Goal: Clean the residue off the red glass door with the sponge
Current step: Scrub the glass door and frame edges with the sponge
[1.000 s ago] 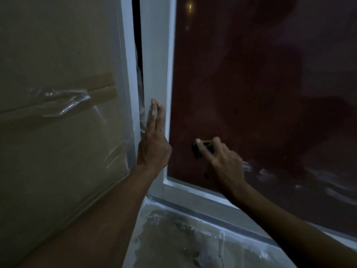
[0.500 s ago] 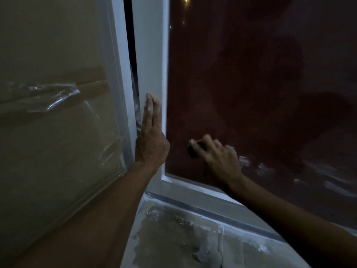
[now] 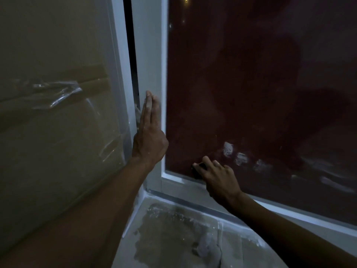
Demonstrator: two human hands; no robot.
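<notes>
The dark red glass door [image 3: 241, 84] fills the right of the view, set in a pale frame [image 3: 150, 55]. White smears of residue [image 3: 228, 149] streak the lower glass and run off to the right. My right hand [image 3: 216, 176] presses a dark sponge [image 3: 200, 166] against the glass near its bottom left corner; only a sliver of the sponge shows under my fingers. My left hand [image 3: 149, 132] lies flat on the frame's upright, fingers straight and together, holding nothing.
A cardboard panel [image 3: 54, 113] wrapped in clear plastic and brown tape leans at the left, against the door's edge. A narrow dark gap [image 3: 131, 55] separates it from the frame. The floor [image 3: 173, 238] below is stained and dusty.
My right hand has slid the sponge down the glass toward the bottom frame, uncovering white smears to its right. My left hand stays on the frame.
</notes>
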